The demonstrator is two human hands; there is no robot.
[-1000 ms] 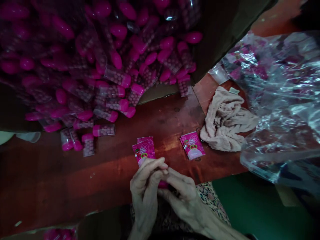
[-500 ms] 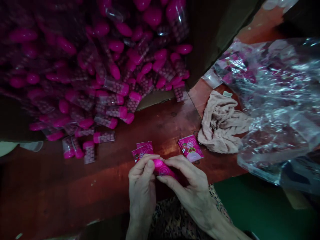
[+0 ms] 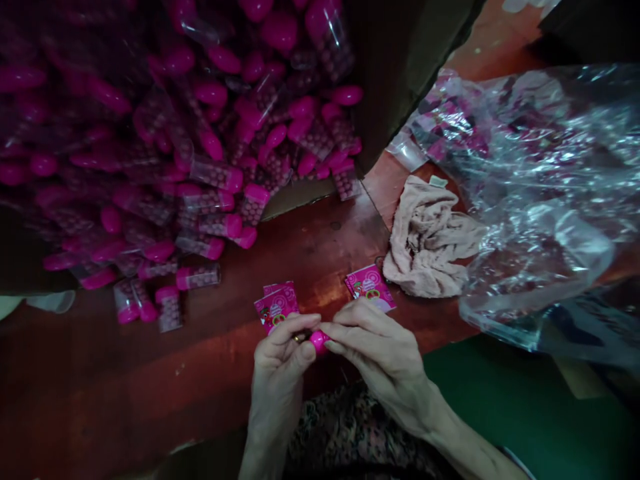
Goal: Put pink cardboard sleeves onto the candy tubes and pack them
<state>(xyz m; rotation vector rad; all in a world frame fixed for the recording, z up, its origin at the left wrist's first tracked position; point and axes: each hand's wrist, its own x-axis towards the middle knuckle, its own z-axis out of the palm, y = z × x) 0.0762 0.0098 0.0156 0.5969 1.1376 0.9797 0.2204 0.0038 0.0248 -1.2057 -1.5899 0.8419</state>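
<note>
Both my hands meet at the table's near edge around one small candy tube with a pink cap (image 3: 318, 341). My left hand (image 3: 281, 360) pinches the capped end between thumb and fingers. My right hand (image 3: 381, 353) is curled over the rest of the tube, hiding its body. Just beyond my left hand lie two pink printed labels (image 3: 277, 307), overlapping. A second small stack of pink labels (image 3: 371, 287) lies just past my right hand.
A big heap of pink-capped tubes (image 3: 200, 147) spills from a cardboard box (image 3: 400, 60) onto the red-brown table (image 3: 150, 373). A crumpled beige cloth (image 3: 430, 247) and a clear plastic bag (image 3: 540, 200) of labels lie to the right.
The tube showed a pink label between my hands half a second ago; now my right hand covers it and only the cap shows. The view has shifted slightly right.
</note>
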